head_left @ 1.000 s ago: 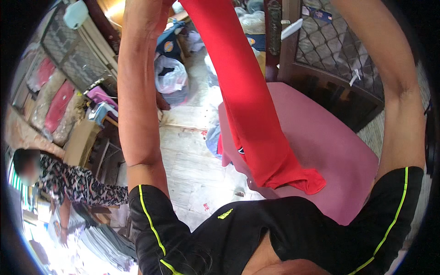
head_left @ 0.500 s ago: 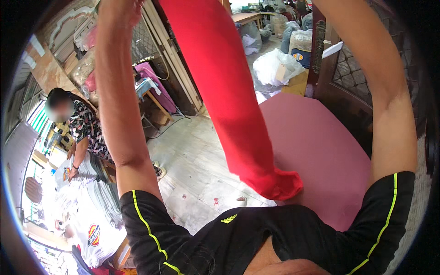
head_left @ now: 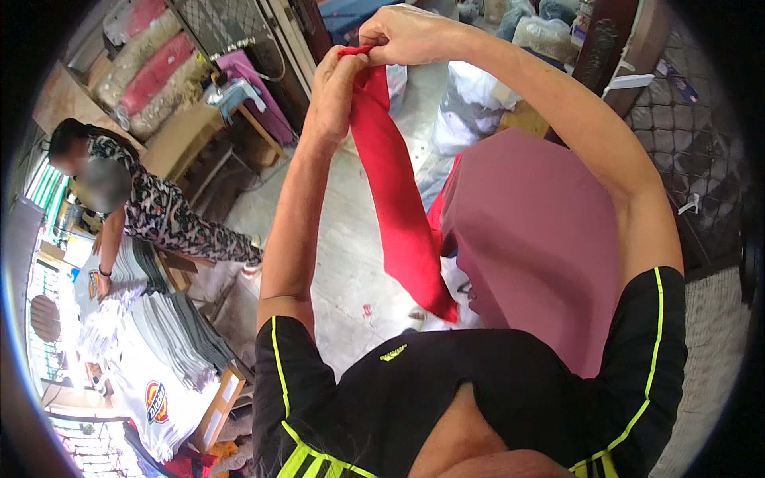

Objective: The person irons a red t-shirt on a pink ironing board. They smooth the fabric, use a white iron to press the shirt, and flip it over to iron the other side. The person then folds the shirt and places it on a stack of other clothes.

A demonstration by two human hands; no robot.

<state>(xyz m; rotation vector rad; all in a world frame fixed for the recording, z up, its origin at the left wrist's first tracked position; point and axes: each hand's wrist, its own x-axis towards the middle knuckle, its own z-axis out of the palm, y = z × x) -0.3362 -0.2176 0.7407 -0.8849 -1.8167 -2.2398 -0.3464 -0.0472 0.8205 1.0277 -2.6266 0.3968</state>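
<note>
A length of red cloth (head_left: 390, 183) hangs from my two hands, its lower end dangling just left of a mauve-covered board (head_left: 542, 231). My left hand (head_left: 331, 95) is closed on the cloth's gathered top end, thumb up. Beside it my right hand (head_left: 410, 37) pinches the same edge between thumb and fingers. Both arms reach up and forward, with the hands almost touching. More red fabric (head_left: 435, 217) shows at the board's left edge; whether it belongs to the same piece I cannot tell.
To the left another person (head_left: 143, 183) rests a hand on stacked grey and white shirts (head_left: 175, 334). Farther off stand a wooden table (head_left: 187, 131), fabric rolls (head_left: 155, 80) and stuffed plastic bags (head_left: 470, 103). A dark grille door (head_left: 677, 151) is at the right.
Both hands, formerly above the picture's top edge and wide apart, have come down and together into view. The red cloth now hangs narrower, and its lower end has shifted left off the board.
</note>
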